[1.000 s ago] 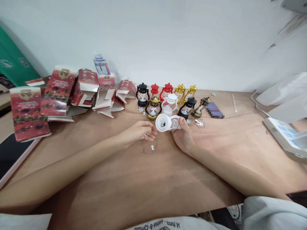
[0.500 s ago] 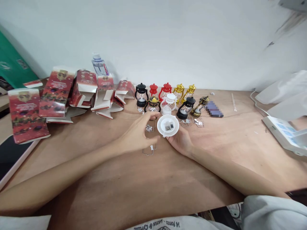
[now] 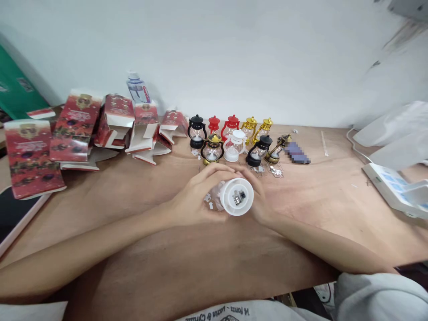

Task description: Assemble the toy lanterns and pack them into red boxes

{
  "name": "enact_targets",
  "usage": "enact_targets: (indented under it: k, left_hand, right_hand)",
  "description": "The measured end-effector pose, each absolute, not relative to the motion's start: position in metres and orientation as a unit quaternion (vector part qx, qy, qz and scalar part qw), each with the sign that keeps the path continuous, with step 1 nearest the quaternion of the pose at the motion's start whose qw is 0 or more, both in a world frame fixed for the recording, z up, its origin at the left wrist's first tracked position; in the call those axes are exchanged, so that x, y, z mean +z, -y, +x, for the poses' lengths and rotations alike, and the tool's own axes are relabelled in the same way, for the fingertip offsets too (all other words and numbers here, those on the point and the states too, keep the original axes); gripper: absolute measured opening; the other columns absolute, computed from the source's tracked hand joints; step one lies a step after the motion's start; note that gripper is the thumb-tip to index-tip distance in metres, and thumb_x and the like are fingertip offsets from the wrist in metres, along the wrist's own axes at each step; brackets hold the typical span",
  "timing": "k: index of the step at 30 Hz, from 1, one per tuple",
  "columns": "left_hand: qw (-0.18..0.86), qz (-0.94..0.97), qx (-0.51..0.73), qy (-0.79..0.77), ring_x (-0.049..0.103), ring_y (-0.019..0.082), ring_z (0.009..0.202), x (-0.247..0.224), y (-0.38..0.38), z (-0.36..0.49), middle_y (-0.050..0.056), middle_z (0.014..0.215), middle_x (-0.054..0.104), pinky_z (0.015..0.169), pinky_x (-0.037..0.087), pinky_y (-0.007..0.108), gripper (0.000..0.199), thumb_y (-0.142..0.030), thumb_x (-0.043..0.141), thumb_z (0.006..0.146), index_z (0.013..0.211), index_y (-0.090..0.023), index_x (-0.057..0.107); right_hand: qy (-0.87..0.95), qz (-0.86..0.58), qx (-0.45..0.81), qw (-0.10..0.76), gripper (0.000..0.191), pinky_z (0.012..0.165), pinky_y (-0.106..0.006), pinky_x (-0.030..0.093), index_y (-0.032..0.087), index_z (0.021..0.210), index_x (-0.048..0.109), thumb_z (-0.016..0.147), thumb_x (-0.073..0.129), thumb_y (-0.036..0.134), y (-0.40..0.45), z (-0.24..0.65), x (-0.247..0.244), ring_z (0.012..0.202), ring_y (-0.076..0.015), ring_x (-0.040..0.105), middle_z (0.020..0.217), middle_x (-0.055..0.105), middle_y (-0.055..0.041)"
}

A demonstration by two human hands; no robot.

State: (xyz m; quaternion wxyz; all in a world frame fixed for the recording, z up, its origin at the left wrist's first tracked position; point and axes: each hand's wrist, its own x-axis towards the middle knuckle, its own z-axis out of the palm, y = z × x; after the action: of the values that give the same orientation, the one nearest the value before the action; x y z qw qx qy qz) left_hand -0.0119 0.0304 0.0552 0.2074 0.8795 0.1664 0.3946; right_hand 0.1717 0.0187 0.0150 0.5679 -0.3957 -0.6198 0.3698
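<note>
A white lantern [image 3: 226, 210] is tipped over between my hands, its round base toward me. Set in the base's recess are small metal and dark parts [image 3: 239, 197]. My left hand [image 3: 200, 194] curls round the clear body from the left, thumb below and fingers above. On the far right side my right hand [image 3: 259, 198] supports the lantern; most of its fingers are hidden behind the base. Just beyond my fingers stand another white lantern [image 3: 234, 146], a bronze lantern [image 3: 211, 149] and a black lantern [image 3: 258, 151]. Small loose pieces [image 3: 210, 205] show beside my left hand.
Opened red printed boxes [image 3: 75, 127] are heaped at left, with a bottle [image 3: 137, 88] behind. More lanterns, black, red and gold [image 3: 264, 129], line up near the wall. A masked dark object [image 3: 297, 152] lies right of them; a white power strip [image 3: 394, 185] is farther right.
The held lantern has come nearer and lower, its base turned more toward me. My left hand, apart from it before, has closed round its body.
</note>
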Motion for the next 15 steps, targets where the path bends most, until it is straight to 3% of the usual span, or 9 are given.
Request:
enact_targets:
  k: [4,10,15]
  left_hand:
    - [0.176,0.877,0.395,-0.209,0.057,0.027,0.113,0.06,-0.032,-0.014,0.01,0.117,0.057,0.098,0.049,0.044,0.052,-0.021,0.069,0.07,0.119,-0.021,0.051]
    - [0.157,0.884,0.367,-0.243,0.055,0.026,0.115,0.063,-0.033,-0.017,0.009,0.118,0.054,0.099,0.047,0.043,0.053,-0.021,0.069,0.069,0.12,-0.021,0.053]
    - [0.152,0.89,0.339,-0.266,0.054,0.027,0.115,0.07,-0.031,-0.019,0.01,0.118,0.055,0.099,0.044,0.045,0.052,-0.018,0.068,0.068,0.119,-0.017,0.056]
  right_hand:
    - [0.708,-0.3,0.123,0.628,0.01,0.076,-0.034,0.05,0.024,0.095,0.064,0.092,0.055,0.021,-0.016,0.189,0.045,0.084,-0.0164,0.061,0.089,0.064,-0.0023]
    - [0.867,-0.209,-0.196,0.407,0.016,0.068,-0.035,0.047,0.018,0.091,0.065,0.08,0.07,0.009,-0.004,0.2,0.08,0.08,-0.019,0.059,0.084,0.071,-0.0039]
    - [0.871,-0.205,-0.269,0.356,0.012,0.067,-0.033,0.044,0.02,0.092,0.064,0.084,0.068,0.011,-0.005,0.203,0.083,0.082,-0.0187,0.058,0.08,0.07,-0.0013]
